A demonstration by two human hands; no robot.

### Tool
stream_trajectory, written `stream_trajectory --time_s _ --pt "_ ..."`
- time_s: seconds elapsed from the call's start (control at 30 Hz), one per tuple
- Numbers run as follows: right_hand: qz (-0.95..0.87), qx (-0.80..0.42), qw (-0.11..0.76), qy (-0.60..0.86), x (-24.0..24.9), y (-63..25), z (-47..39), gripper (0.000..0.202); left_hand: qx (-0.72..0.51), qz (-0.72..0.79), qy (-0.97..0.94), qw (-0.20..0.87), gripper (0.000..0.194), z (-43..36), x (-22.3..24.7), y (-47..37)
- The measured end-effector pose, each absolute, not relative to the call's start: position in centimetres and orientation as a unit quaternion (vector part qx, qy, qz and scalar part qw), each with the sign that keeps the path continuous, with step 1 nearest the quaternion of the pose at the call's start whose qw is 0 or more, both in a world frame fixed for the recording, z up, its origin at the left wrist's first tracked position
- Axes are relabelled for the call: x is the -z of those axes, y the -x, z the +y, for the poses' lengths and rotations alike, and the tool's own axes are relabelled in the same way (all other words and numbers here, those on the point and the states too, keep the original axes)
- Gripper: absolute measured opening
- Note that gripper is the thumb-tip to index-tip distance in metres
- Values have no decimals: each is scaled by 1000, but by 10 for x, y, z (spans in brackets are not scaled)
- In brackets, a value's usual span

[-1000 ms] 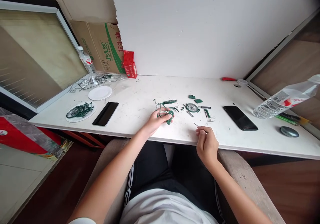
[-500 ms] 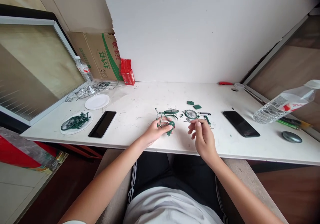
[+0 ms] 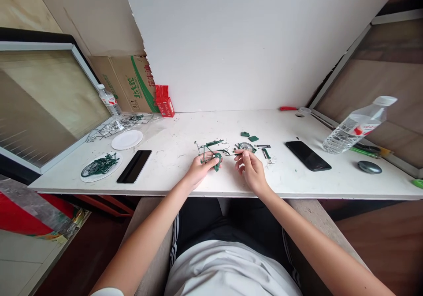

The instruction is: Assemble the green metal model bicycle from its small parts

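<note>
My left hand (image 3: 197, 171) is closed around a small green model bicycle frame (image 3: 216, 160), with the handlebar end pointing up and away on its left. My right hand (image 3: 251, 169) is closed in a pinch beside it, gripping a thin dark rod (image 3: 231, 155) that points left toward the frame's rear. Whether the rod touches the frame I cannot tell. Behind my right fingers lies a spoked wheel (image 3: 246, 146). Two flat green pieces (image 3: 253, 138) sit farther back. Right of the wheel are a dark strip (image 3: 263, 146) and a narrow green part (image 3: 266, 154).
Phones lie left (image 3: 135, 166) and right (image 3: 308, 155). A white plate (image 3: 119, 168) bears green parts near an upturned plate (image 3: 127, 140). At right stand a water bottle (image 3: 358, 126) and a mouse (image 3: 369, 167). Boxes (image 3: 165, 101) and sprues (image 3: 115, 126) are at back left.
My right hand has moved in toward the bicycle frame, bringing the thin rod to its right side. The frame has tilted slightly in my left hand. The whole view has shifted a little.
</note>
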State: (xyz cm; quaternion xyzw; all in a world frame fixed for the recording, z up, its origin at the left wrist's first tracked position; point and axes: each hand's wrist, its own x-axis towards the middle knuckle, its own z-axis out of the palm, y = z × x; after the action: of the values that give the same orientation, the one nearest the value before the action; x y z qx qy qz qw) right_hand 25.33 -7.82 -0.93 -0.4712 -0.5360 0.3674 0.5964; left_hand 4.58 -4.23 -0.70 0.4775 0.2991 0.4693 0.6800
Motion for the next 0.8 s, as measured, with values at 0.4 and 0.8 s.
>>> stream_trajectory --time_s 0.4,0.8 --pt "-630 -304 562 441 11 -250 -88 47 -543 386 -508 546 52 -44 12 -49" --pt "-648 -325 542 426 9 -248 -91 35 -528 397 -506 554 45 -43 12 -47"
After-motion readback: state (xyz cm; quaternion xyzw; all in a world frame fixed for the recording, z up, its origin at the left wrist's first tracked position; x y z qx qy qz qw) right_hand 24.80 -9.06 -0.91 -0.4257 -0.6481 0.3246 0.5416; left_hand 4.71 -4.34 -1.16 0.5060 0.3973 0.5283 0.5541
